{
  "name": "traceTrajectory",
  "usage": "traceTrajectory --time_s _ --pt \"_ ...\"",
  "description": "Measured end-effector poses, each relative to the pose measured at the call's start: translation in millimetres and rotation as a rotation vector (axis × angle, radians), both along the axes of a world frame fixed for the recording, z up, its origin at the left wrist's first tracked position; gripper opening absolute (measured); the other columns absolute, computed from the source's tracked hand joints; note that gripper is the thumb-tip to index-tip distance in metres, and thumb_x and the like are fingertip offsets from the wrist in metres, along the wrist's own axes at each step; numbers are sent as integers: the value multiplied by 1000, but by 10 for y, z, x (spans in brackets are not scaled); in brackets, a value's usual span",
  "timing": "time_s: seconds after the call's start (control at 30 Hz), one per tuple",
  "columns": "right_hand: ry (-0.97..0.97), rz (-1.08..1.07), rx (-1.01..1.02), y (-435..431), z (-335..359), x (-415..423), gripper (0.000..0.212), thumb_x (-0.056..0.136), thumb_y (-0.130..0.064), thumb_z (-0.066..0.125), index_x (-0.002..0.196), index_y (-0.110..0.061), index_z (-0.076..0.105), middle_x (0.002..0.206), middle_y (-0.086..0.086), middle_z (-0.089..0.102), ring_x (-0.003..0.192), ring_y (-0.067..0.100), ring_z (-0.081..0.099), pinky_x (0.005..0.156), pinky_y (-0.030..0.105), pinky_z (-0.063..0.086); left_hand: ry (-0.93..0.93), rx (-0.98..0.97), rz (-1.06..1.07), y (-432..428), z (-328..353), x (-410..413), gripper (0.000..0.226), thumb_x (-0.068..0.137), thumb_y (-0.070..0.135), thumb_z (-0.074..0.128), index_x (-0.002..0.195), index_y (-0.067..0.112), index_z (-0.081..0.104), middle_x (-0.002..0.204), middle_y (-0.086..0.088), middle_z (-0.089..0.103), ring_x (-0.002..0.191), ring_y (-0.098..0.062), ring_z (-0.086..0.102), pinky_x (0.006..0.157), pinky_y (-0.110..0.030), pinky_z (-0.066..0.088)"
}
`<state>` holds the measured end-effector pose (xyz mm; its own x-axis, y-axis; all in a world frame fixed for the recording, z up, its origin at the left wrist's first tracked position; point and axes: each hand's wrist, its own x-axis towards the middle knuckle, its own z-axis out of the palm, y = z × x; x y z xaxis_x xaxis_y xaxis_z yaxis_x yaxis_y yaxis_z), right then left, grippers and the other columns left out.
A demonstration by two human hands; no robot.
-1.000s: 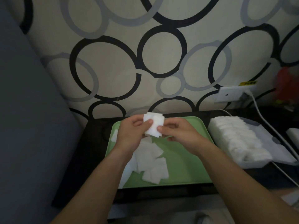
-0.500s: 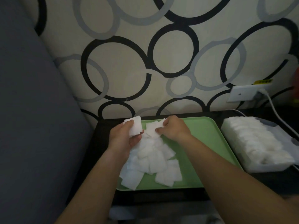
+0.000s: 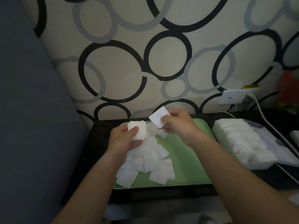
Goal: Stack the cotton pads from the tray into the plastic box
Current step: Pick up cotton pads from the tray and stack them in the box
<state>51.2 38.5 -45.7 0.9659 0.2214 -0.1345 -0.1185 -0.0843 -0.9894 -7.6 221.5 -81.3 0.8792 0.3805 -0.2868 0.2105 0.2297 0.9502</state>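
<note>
The left hand gripped a small stack of cotton pads; the right hand pinched a single pad. Loose pads lay on the green tray, the filled plastic box beside it.

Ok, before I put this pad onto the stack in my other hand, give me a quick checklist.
1. Left hand grips the small stack: ok.
2. Right hand pinches a single pad, lifted off the tray: ok.
3. Stack edges squared: cannot tell, too blurred.
4. Plastic box open, beside the tray: ok.
5. Room left in the box: cannot tell; it looks well filled.
6. Tray cleared: not ok, loose pads lie on it.
</note>
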Motion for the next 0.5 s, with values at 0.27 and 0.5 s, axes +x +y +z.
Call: traceTrajectory --time_s 0.27,0.5 --pt "22 222 58 -332 -12 -297 24 81 2 74 105 0 69 81 14 72 72 21 64 68 30 54 -11 -21 -211 -306 162 -159 20 96 15 63 114 11 72 105 -9 76 90 -21 74 62 -25 58" --pt "-8 207 -76 -339 -43 -277 29 76 1 80 102 5 67 66 6 71 57 12 63 61 25 54 -36 -26 -332 -461 246 -186 17 96 18 62 104 17 77 101 -8 77 88 -21 75 69 -29 59"
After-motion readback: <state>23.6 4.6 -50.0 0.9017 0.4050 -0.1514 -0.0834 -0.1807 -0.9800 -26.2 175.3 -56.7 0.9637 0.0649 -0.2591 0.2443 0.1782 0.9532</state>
